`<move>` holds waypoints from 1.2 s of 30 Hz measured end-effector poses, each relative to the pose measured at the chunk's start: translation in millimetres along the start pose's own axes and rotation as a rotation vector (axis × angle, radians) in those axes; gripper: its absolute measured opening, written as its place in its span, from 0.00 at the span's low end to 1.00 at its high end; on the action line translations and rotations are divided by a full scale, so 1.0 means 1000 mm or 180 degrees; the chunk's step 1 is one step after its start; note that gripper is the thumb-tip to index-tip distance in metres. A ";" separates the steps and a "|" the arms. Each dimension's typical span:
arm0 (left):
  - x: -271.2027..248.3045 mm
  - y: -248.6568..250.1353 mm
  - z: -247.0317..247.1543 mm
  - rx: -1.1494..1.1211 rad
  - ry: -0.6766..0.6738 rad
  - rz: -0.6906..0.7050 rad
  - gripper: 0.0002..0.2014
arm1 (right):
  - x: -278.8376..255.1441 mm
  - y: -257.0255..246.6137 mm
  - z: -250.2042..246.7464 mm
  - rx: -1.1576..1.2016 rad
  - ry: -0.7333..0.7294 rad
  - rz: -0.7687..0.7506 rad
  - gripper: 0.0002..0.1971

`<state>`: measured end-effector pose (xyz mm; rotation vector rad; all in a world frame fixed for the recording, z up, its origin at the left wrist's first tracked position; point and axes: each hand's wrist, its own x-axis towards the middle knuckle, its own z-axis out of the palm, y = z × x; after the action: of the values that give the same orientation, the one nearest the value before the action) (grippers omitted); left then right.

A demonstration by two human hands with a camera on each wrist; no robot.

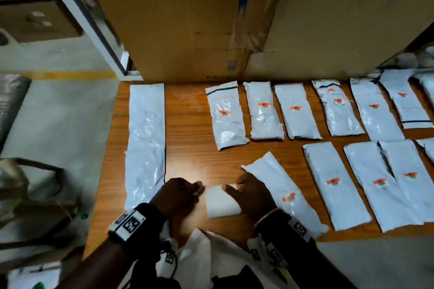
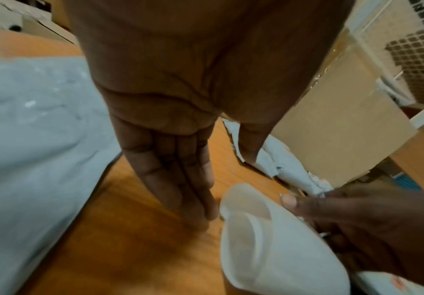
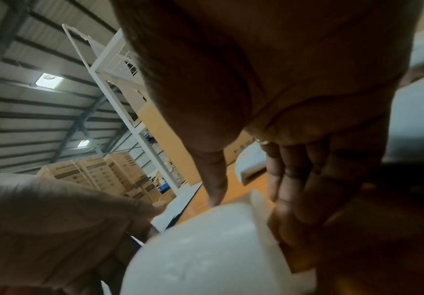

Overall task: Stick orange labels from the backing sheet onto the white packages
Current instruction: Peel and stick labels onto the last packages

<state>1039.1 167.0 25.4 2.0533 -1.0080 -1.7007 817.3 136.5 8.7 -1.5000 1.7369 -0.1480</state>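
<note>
On the wooden table (image 1: 187, 148) lie several white packages; those at the back (image 1: 226, 122) and on the right (image 1: 333, 185) carry orange labels (image 1: 224, 112). A long white package (image 1: 146, 138) (image 2: 29, 159) at the left shows no label. My right hand (image 1: 249, 195) (image 2: 357, 219) (image 3: 281, 179) grips a curled white backing sheet (image 1: 219, 203) (image 2: 268, 249) (image 3: 205, 249), thumb on top; no labels show on its visible side. My left hand (image 1: 180, 195) (image 2: 180, 179) has straight fingers, with the tips at the sheet's left end. A labelled package (image 1: 277, 176) lies under my right hand.
A tall cardboard box (image 1: 187, 19) stands along the table's back edge. A white rack frame (image 1: 89, 19) rises behind the left corner. Bags (image 1: 23, 195) sit on the floor off the table's left edge. White cloth (image 1: 211, 253) hangs at the near edge.
</note>
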 end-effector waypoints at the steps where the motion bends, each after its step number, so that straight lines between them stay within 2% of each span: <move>1: -0.006 -0.003 0.006 -0.0006 -0.0036 -0.0060 0.13 | -0.002 0.001 0.004 0.0124 -0.0030 -0.0069 0.22; 3: -0.021 -0.006 0.015 -0.0390 -0.0134 -0.0088 0.09 | -0.006 0.002 0.009 0.0421 -0.0044 -0.0261 0.16; 5: -0.035 -0.013 0.018 -0.0784 0.0007 0.0070 0.04 | -0.013 0.000 0.008 0.0886 -0.0055 -0.0392 0.17; 7: -0.049 -0.017 0.016 -0.0614 0.0423 0.0415 0.10 | -0.024 -0.003 0.000 0.1396 -0.0050 -0.0529 0.20; 9: -0.068 -0.015 0.011 -0.0393 0.0761 0.0734 0.08 | -0.041 -0.010 -0.010 0.1694 -0.0075 -0.0723 0.20; 10: -0.078 -0.013 0.007 -0.0403 0.0841 0.0848 0.07 | -0.050 -0.014 -0.014 0.1802 -0.0105 -0.0813 0.20; 12: -0.094 -0.013 -0.004 -0.0465 0.0895 0.0946 0.12 | -0.068 -0.022 -0.021 0.1973 -0.0176 -0.0939 0.21; 14: -0.103 -0.014 -0.018 -0.0558 0.0776 0.0943 0.15 | -0.085 -0.034 -0.025 0.2068 -0.0306 -0.1045 0.21; 17: -0.116 -0.013 -0.036 -0.0801 0.0278 0.1007 0.18 | -0.108 -0.055 -0.026 0.2238 -0.0618 -0.1134 0.22; 18: -0.119 -0.011 -0.041 -0.0805 0.0170 0.1127 0.18 | -0.115 -0.062 -0.026 0.2301 -0.0715 -0.1171 0.22; 20: -0.126 -0.009 -0.049 -0.0732 0.0174 0.1483 0.12 | -0.127 -0.073 -0.022 0.2278 -0.0764 -0.1242 0.22; 23: -0.131 -0.013 -0.064 -0.0735 0.0360 0.1895 0.05 | -0.137 -0.084 -0.014 0.2274 -0.0657 -0.1189 0.23; 25: -0.134 -0.018 -0.074 -0.0793 0.0431 0.2002 0.06 | -0.141 -0.090 -0.007 0.2404 -0.0572 -0.1141 0.25; 27: -0.137 -0.020 -0.082 -0.0888 0.0491 0.2012 0.06 | -0.143 -0.098 -0.002 0.2532 -0.0450 -0.1074 0.26; 30: -0.138 -0.022 -0.085 -0.1045 0.0486 0.1899 0.07 | -0.143 -0.108 -0.003 0.2715 -0.0154 -0.1011 0.19; 33: -0.137 -0.016 -0.082 -0.1102 0.0294 0.1854 0.08 | -0.136 -0.114 -0.006 0.2554 0.0143 -0.1143 0.18; 36: -0.136 -0.002 -0.077 -0.1293 0.0148 0.1798 0.04 | -0.128 -0.121 -0.011 0.2376 0.0156 -0.1253 0.18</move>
<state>1104.2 244.2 144.6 1.3789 -1.0023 -1.4047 897.9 209.0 147.6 -1.2377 1.1864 -0.9318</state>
